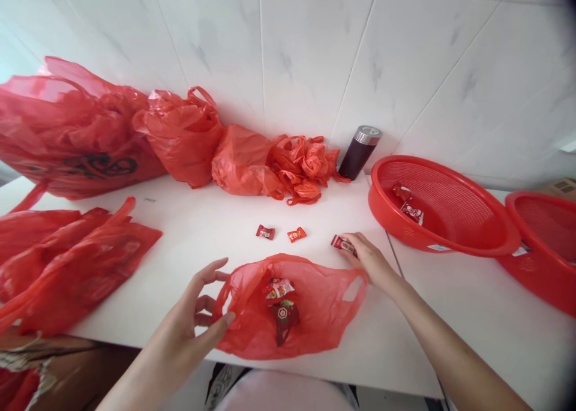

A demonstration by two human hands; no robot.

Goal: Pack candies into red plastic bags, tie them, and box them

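Observation:
On the white table in front of me, a red plastic bag (315,333) lies with its mouth spread wide. Inside it are a pink-and-white wrapped sweet (279,288) and a dark brown packet (286,318). My left hand (198,315) curls around the bag's left handle, thumb against the plastic and fingers on the far side. Beyond the bag's right handle, my right hand (365,254) pinches a small red-wrapped candy (342,243) near the tabletop. Two more candies lie behind the bag: a dark red one (265,232) and an orange-red one (296,234).
Two red plastic baskets (450,234) (546,267) stand at right; the nearer holds wrapped sweets (411,212). Filled red bags (180,138) and a dark flask (359,154) line the tiled wall. A flattened red bag (90,261) lies at left, above a cardboard box (76,369).

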